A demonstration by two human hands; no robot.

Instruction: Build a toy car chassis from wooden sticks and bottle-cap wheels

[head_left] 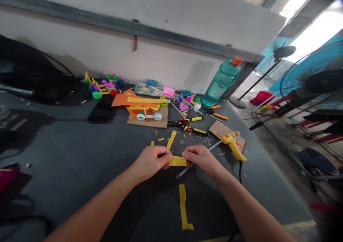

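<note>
A short yellow strip (178, 161) is stretched between my two hands, above the dark table (115, 185). My left hand (154, 160) pinches its left end between thumb and fingers. At the right end, my right hand (202, 159) grips it in the same way. A clear glue stick (183, 172) lies under and beside my right hand. Closer to me, a longer, bent yellow strip (183, 208) lies on the table. Another yellow piece (172, 139) rests just beyond my hands, among small scraps.
A yellow glue gun (233, 146) rests on cardboard (219, 128) at the right. Pliers (195, 130), orange paper (122, 99), a small wheeled model (148, 116) and a phone (100, 111) lie farther back. A green bottle (221, 81) stands near the wall; a fan (318, 81) is at the right.
</note>
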